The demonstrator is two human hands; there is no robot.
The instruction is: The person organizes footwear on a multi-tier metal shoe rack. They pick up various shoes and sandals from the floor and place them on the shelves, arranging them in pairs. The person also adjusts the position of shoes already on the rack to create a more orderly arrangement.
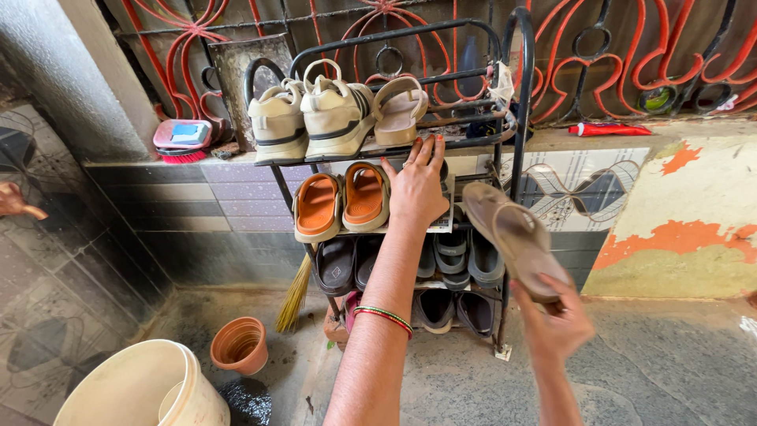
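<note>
brown sandals [512, 237], paired, tilted, beside rack [516, 95]

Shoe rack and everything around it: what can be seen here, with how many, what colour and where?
Shoe rack: one, black metal, against the wall.
Sneakers: one pair, cream, top shelf left.
Beige sandal: one, top shelf, right of the sneakers.
Orange sandals: one pair, second shelf left.
Dark slippers: several, grey-black, lower shelves.
Scrub brush: one, pink, ledge at left.
Tube: one, red, ledge at right.
Broom: one, straw-coloured, leaning beside the rack.
Clay pot: one, terracotta, floor.
Bucket: one, cream, bottom left.
Left hand: on the second shelf.
Right hand: holds a brown sandal.
</note>
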